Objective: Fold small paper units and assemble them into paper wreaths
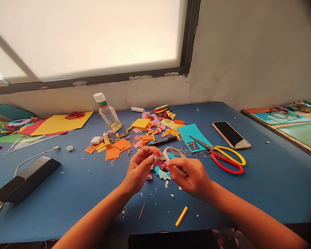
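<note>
Over the middle of the blue table my left hand pinches a small folded pink and orange paper piece. My right hand grips a roll of clear tape. A strip of tape stretches between the two hands, by the paper piece. Just below the hands lie folded light-blue paper pieces, partly covered by my fingers. To the right are scissors with one red and one yellow handle, their blades resting over a turquoise paper sheet. A clear ruler lies partly under that sheet.
Behind the hands are orange paper scraps, a glue stick, a black pen and a tilted-looking bottle with a little liquid. A phone lies right; a black device with cables sits left. A yellow strip lies in front.
</note>
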### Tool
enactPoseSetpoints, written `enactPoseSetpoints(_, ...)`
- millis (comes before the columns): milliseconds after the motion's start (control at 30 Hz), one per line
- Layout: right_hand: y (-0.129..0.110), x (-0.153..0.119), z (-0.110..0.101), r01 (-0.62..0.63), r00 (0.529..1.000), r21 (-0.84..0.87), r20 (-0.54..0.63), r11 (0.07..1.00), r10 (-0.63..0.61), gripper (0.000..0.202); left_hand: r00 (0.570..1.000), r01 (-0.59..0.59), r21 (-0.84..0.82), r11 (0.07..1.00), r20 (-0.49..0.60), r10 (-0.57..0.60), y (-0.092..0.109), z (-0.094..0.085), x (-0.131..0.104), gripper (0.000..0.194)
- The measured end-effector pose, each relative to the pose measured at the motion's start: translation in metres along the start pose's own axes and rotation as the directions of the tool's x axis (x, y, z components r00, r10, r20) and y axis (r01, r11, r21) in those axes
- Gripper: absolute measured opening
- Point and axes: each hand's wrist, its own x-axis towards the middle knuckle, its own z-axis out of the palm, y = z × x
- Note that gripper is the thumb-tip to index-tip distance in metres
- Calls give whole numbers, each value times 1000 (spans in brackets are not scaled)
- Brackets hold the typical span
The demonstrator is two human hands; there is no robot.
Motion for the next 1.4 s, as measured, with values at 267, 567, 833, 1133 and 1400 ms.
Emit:
enactPoseSetpoints(267,2,1,-5,164,987,-289,41,943,-158,15,993,-118,158,980,41,113,-4,-7,1,9)
enactPoseSetpoints(567,-1,5,-8,96,994,-454,6,886,-105,6,933,-344,416,842,47,358,-6,-7,-3,11)
enactPoseSetpoints(833,-4,4,-10,176,975,-599,-1,781,-220,23,882,-396,512,762,-18,471,-13,2,-4,13)
enactPoseSetpoints(1133,-4,9,-7,128,983,-579,-34,805,-181,7,801,-466,713,524,88,593,-18,-7,-7,20)
enactPoseSetpoints(1400,-5,7,-7,99,988,-491,-53,866,-144,6,816,-444,765,466,130,563,-19,-3,-7,33)
